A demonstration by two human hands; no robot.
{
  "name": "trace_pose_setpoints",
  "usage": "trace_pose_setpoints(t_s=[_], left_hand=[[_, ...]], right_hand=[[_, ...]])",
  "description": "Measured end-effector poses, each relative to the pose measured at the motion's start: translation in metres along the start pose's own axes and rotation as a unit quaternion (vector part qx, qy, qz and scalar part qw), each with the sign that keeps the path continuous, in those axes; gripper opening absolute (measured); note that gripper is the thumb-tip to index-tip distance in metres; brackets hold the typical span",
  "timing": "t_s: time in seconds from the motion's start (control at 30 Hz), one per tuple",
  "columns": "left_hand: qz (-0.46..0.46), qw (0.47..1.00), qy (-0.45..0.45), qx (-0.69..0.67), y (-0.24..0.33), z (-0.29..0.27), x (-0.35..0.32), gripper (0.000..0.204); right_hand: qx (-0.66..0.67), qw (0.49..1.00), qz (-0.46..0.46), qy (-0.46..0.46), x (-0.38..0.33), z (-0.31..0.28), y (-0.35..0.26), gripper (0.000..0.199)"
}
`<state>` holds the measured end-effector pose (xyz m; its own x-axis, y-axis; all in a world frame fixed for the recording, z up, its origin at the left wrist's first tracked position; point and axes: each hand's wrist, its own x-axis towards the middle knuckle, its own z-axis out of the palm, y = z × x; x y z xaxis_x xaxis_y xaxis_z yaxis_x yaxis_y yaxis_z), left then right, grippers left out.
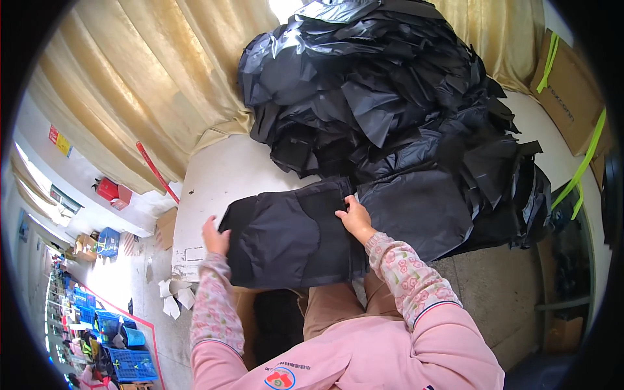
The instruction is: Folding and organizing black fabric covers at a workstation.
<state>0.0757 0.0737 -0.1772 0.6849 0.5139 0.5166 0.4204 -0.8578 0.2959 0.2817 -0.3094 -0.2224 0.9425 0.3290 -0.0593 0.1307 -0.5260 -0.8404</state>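
A folded black cloth garment (279, 237) lies flat in front of me, its near part reaching past the table edge over my lap. My right hand (357, 220) pinches its right border near the far corner, thumb on top. At the opposite side my left hand (216, 240) is next to the garment's left edge, fingers apart and slightly blurred; whether it touches the cloth is hard to tell. Right beside the garment sits a flat stack of black plastic bags (416, 208), partly under my right wrist.
A big heap of crumpled black plastic bags (377, 84) covers the far side of the white table (214, 162). Cardboard boxes (569, 97) with green straps stand at the right. Below the table edge is an open carton (246, 318) with dark contents. Blue crates (130, 364) are far left.
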Motion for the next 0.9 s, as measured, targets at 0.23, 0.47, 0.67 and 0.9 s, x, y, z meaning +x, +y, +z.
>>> trace_pose_setpoints(t_s=[0.23, 0.47, 0.67, 0.9], left_hand=[[0.321, 0.871, -0.349, -0.129, 0.227, -0.002, -0.113, 0.092], [0.324, 0.847, -0.413, -0.09, 0.233, 0.035, -0.14, 0.101], [0.308, 0.85, -0.408, -0.128, 0.226, 0.036, -0.139, 0.102], [0.283, 0.826, -0.47, -0.126, 0.237, 0.028, -0.113, 0.096]], right_hand=[[-0.059, 0.997, 0.031, 0.034, 0.015, -0.007, -0.033, 0.053], [0.063, 0.984, -0.032, 0.166, 0.095, -0.03, -0.038, 0.037], [0.106, 0.978, -0.167, 0.064, 0.079, -0.093, -0.054, 0.038], [-0.303, 0.939, -0.084, 0.14, -0.054, -0.089, 0.043, 0.044]])
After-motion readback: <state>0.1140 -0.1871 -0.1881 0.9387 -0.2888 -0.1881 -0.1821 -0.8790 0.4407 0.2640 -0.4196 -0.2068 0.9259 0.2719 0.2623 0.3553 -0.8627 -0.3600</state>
